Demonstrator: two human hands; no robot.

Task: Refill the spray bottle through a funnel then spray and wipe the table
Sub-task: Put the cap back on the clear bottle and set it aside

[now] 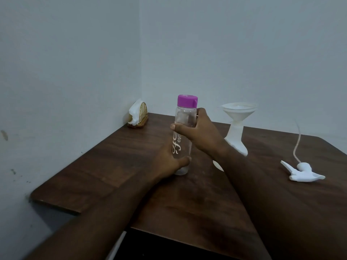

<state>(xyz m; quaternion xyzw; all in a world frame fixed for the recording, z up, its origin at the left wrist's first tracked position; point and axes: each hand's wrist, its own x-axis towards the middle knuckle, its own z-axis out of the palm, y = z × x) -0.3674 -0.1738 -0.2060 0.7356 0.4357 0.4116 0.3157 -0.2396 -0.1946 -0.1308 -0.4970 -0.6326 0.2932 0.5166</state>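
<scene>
Steadying the bottle at frame centre, we grip its base with the left hand and its upper body with the right hand, probably to uncap it; the funnel waits right.

A small gold wire napkin holder stuffed with white paper tissues sits in the far corner, right against the walls. Those pale blue-grey painted walls carry a few dark scuff marks low on the left.
</scene>
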